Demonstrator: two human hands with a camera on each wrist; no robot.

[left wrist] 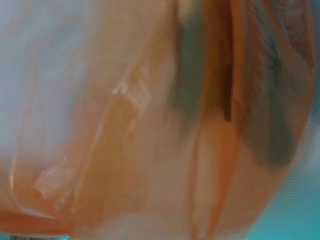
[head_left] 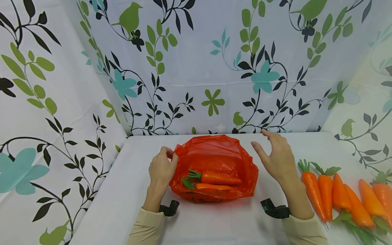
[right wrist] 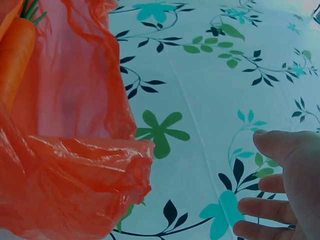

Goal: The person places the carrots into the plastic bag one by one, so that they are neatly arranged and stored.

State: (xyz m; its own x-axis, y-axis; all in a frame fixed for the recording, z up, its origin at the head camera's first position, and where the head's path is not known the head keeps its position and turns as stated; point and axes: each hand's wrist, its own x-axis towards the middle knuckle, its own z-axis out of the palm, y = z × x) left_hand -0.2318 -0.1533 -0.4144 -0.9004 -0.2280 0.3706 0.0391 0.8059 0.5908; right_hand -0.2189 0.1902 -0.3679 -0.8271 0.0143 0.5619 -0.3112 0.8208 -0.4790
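A red plastic bag [head_left: 211, 153] lies on the white table with its mouth open towards me. Two orange carrots are visible inside: one with a frilly green top [head_left: 218, 178], and one with a green leaf [head_left: 214, 186] in front of it. At the bag's left rim, my left hand [head_left: 161, 168] pinches the plastic with curled fingers. My right hand [head_left: 277, 157] is held off the bag's right side, thumb and fingers spread, holding nothing; the right wrist view shows that hand [right wrist: 295, 185] apart from the bag [right wrist: 85, 185]. Blurred translucent plastic [left wrist: 140, 150] fills the left wrist view, hiding the left fingers.
Several more carrots lie at the table's right side, among them a long one [head_left: 313, 194] by my right forearm. A white cloth [head_left: 196, 68] with leaf, bird and flower prints hangs behind and beside the table. Black wrist mounts [head_left: 275, 209] sit on both wrists.
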